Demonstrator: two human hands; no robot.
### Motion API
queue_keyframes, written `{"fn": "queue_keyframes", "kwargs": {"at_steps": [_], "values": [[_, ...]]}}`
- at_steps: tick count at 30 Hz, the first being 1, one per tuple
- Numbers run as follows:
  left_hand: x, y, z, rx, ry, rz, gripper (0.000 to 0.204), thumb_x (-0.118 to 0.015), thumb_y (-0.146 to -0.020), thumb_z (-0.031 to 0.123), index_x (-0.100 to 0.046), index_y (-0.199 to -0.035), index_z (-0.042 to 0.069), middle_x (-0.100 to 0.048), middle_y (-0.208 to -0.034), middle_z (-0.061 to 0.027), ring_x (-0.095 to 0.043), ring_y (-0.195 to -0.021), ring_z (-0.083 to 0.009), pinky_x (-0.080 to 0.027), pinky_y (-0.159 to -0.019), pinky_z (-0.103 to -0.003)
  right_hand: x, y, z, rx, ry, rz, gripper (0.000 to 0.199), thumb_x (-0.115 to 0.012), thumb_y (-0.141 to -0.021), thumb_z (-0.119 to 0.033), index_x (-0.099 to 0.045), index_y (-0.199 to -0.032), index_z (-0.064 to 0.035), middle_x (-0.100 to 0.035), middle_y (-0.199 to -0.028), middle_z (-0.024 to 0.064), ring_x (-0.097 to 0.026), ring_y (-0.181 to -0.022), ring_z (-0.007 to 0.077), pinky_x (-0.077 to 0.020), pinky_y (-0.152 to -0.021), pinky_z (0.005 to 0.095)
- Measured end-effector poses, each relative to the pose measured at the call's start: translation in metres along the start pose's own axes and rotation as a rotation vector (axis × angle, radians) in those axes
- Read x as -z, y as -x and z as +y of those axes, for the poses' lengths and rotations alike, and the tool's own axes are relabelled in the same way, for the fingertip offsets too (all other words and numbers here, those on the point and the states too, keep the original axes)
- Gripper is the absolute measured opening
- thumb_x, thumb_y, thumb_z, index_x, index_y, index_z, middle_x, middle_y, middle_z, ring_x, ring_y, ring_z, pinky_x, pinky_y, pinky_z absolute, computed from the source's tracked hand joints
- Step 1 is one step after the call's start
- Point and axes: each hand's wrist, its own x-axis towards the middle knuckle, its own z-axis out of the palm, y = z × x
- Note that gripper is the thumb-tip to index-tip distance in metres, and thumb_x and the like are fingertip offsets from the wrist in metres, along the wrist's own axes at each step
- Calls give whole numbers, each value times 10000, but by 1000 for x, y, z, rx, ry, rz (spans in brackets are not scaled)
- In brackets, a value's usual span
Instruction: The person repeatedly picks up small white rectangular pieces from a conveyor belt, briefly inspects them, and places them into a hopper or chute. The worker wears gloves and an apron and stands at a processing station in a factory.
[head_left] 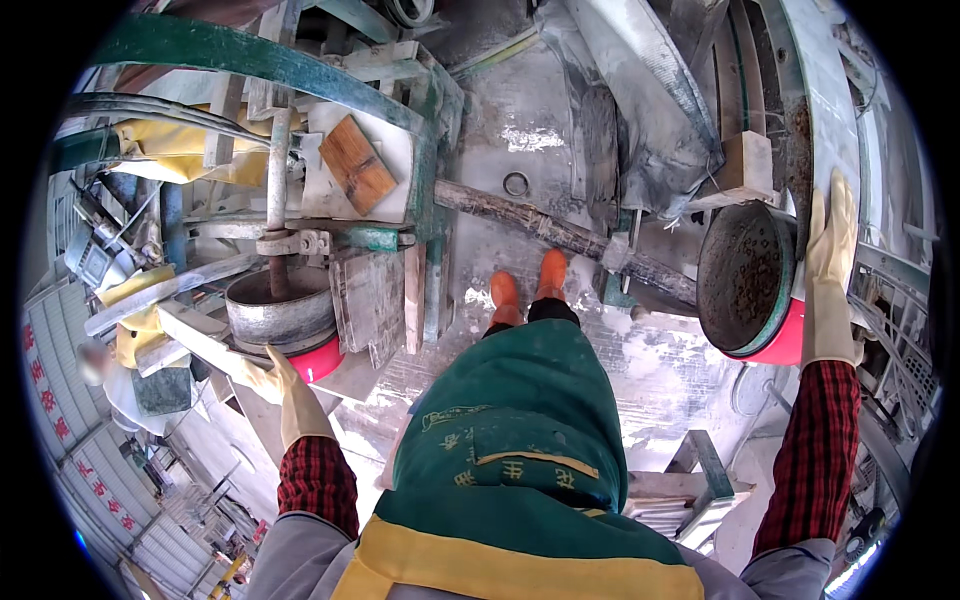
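Note:
Both my hands wear pale cream rubber gloves. My left hand (283, 392) is at the near end of a narrow white board (192, 332), its thumb apart from stretched fingers; whether it presses on the board I cannot tell. Just beyond it, a round grey metal pot (282, 318) sits above a red tub (318, 360), with an upright shaft (279, 180) reaching down into it. On the right, my right hand (832, 255) lies open, fingers extended along a long whitish panel (815, 90). Beside it is a dark round pan (745, 270) over another red tub (783, 338).
A worn wooden pole (530, 217) crosses the floor ahead of my orange boots (506, 290). A green machine frame (250, 55) rises at left, with a brown wood block (357, 165) on it. Grey sheeting (655, 120) hangs at right. A small wooden stand (690, 485) is near my right side.

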Motion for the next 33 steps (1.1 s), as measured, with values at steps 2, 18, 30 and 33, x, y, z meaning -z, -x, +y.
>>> {"fn": "queue_keyframes", "kwargs": {"at_steps": [2,18,30,33], "values": [[-11,0,-15,-39,-22,43,719,-694,-821,330,-399,-1400,21,-342,-1450,-232,-315,-1353,-353,-252,-1136,-416,-2,1,2,7,22,9,447,-489,-977,-293,-456,-1369,-80,-491,-1362,169,-415,-1292,335,-318,-1091,404],[25,13,-6,-69,48,-149,677,-672,-811,255,-411,-1379,-5,-405,-1410,-251,-380,-1315,-385,-290,-1114,-422,-2,-4,3,-85,85,-43,516,-489,-954,-399,-427,-1402,-151,-453,-1404,127,-388,-1321,299,-298,-1096,402],[20,21,-7,-19,36,-192,790,-703,-761,291,-367,-1413,-2,-350,-1458,-238,-305,-1372,-359,-230,-1151,-389,-2,-9,1,-102,88,-35,500,-470,-972,-378,-421,-1410,-140,-448,-1406,155,-389,-1318,315,-292,-1105,402],[21,24,-5,-21,46,-193,790,-707,-762,285,-366,-1416,3,-344,-1463,-239,-299,-1376,-360,-224,-1153,-393,2,-11,-4,-124,80,-51,502,-464,-973,-385,-422,-1409,-141,-445,-1408,159,-386,-1321,313,-290,-1107,400]]}}
